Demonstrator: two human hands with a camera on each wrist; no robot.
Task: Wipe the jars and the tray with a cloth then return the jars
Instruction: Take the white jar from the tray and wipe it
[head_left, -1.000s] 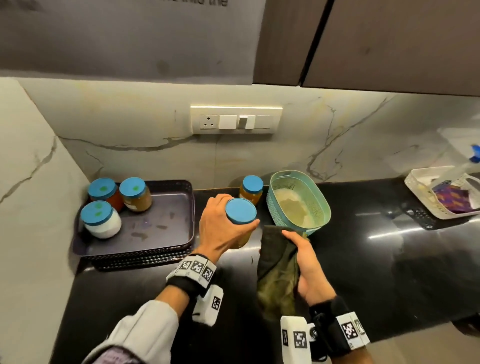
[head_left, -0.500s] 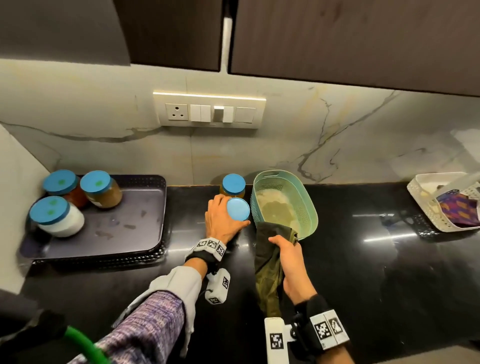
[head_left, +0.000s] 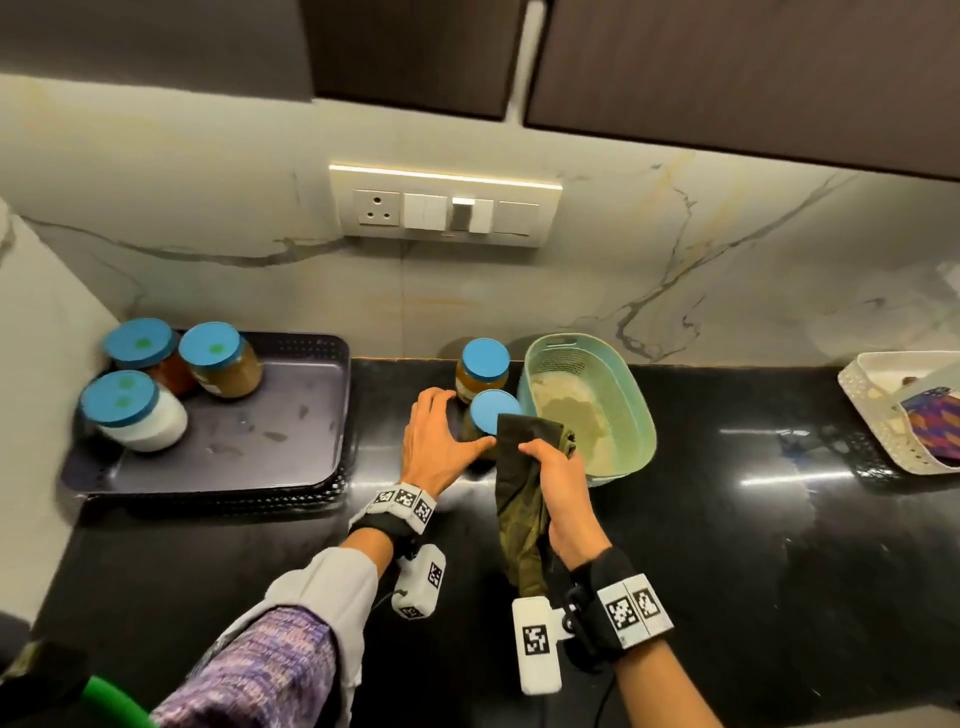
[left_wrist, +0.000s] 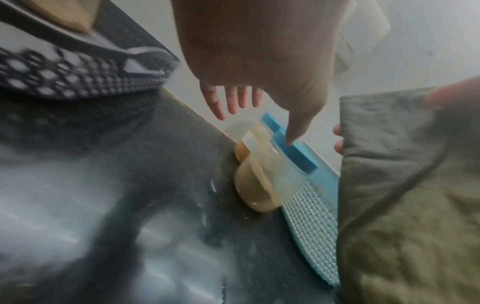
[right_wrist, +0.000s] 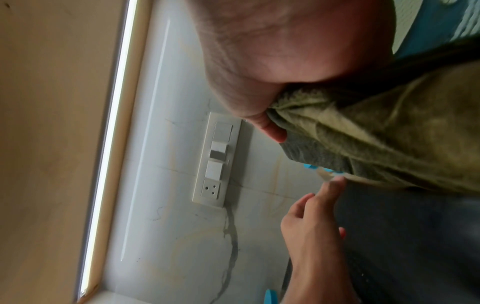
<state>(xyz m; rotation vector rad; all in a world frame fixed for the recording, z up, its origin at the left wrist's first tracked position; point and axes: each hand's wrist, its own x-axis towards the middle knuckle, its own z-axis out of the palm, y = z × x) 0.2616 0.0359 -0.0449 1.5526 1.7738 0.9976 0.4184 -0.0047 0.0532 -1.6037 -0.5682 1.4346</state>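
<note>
Two blue-lidded jars stand on the black counter by the wall: a far jar (head_left: 484, 361) and a near jar (head_left: 491, 410), also seen low in the left wrist view (left_wrist: 259, 185). My left hand (head_left: 457, 426) lies beside the near jar with straight, spread fingers (left_wrist: 233, 100), gripping nothing. My right hand (head_left: 550, 457) grips an olive cloth (head_left: 522, 499) just right of the near jar, and the cloth's top edge overlaps that jar. The dark tray (head_left: 291, 467) at the left holds three more blue-lidded jars, the nearest one white (head_left: 135, 421).
A teal perforated basket (head_left: 639, 415) stands right behind the cloth, touching the jars' right side. A white basket (head_left: 878, 415) with a patterned item sits at the far right. A switch panel (head_left: 447, 208) is on the marble wall. Cabinets hang overhead.
My left hand has set the jar down beside the other jar and let go, its fingers now straight. The right hand with the cloth has moved up close to that jar.
</note>
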